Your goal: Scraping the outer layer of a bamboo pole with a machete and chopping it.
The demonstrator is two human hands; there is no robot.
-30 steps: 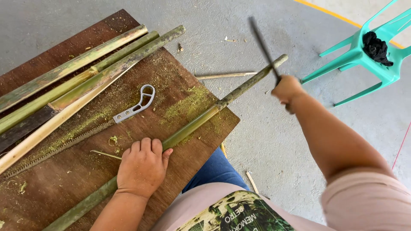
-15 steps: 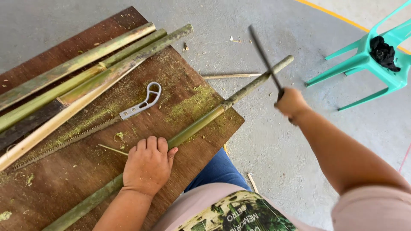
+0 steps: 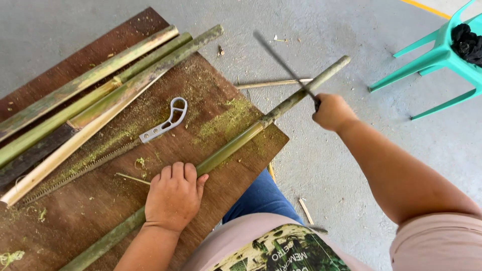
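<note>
- Nearest in, the left hand (image 3: 173,195) lies palm-down on the board (image 3: 90,216), fingers together, pressing the green pole (image 3: 236,143) flat under its fingertips
- That pole runs on a slant from the near left edge, under the hand, across the board corner and out over the concrete floor (image 3: 351,30), its pale far end in the air up right
- Out past the board edge, the right hand (image 3: 332,111) is fisted tight round the handle of a blade (image 3: 283,65), just on the near side of the overhanging pole
- The blade is thin and dark, angled up and left from the fist, crossing over the pole near its far end; whether it touches the pole, cannot tell
- Between hand and back of the board, a saw (image 3: 100,153) lies flat with its grey handle toward the middle, green dust around it
- Further back, split canes (image 3: 95,95) are stacked side by side along the board
- A thin stick (image 3: 271,84) lies on the floor beyond the pole
- Far right, a teal chair (image 3: 437,60) with something black on its seat
</note>
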